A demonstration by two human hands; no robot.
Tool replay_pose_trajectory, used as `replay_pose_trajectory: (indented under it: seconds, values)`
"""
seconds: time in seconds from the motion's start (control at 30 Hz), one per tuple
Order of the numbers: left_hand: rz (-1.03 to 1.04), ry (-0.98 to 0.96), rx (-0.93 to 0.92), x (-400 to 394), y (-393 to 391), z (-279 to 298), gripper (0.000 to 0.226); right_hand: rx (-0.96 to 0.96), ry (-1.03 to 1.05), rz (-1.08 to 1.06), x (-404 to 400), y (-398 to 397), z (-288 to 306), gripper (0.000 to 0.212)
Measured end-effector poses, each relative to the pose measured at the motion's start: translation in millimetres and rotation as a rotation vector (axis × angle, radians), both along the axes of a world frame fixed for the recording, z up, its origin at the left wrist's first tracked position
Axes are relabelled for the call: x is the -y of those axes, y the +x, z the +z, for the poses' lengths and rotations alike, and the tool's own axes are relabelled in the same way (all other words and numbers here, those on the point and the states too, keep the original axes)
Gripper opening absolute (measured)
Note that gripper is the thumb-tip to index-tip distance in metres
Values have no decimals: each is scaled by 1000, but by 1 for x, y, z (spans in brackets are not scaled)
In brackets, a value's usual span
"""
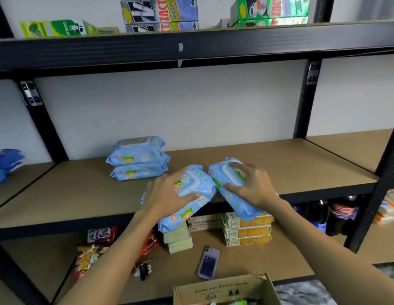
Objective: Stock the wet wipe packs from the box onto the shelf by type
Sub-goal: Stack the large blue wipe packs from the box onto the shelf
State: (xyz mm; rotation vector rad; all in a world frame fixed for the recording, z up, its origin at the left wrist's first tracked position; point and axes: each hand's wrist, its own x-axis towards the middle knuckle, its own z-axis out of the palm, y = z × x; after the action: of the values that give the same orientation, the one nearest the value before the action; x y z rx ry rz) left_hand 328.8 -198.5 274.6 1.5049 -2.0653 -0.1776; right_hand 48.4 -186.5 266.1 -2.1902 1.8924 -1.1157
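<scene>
Both grips hold blue wipe packs: left hand (167,192) two (187,199), right hand (250,186) one (231,190).

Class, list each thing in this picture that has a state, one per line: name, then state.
Left hand: grips a light blue wipe pack, carried over the shelf edge.
Right hand: grips a second pack, tilted.
Stack of packs: three high, resting on the middle shelf.
Cardboard box: open.
Phone: lying flat, lower shelf.
</scene>
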Motion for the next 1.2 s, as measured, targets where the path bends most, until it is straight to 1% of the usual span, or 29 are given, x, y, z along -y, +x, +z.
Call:
replay_pose_trajectory:
  seconds: [0.1,0.3,0.4,0.5,0.57,0.7,0.8,0.87,0.93,1.1,1.2]
  values:
    - [-18,84,-31,20,-2,4,99,-44,41,-3,24,-1,5,70]
    - [-24,210,42,60,0,8,100,-81,131,35,58,-8,7,68]
    - [-39,216,81,71,0,12,92,-88,153,62,70,-12,7,69]
    - [-55,229,92,77,0,15,93,-77,173,81,76,-14,8,71]
    - [-46,229,137,78,0,18,94,-75,191,95,76,-16,11,74]
    - [-35,150,264,76,-2,22,103,-48,259,141,73,-21,21,96]
    - [-27,201,235,73,-6,21,114,-40,285,83,70,-26,22,105]
    - [-23,205,307,70,-10,18,117,-89,351,62,69,-25,20,109]
    - [-21,173,372,69,-13,14,118,-102,370,65,69,-24,18,108]
    - [-64,158,343,74,-7,13,115,-56,395,96,71,-28,21,103]
    - [-96,153,337,77,-2,15,115,-91,425,98,70,-28,26,102]
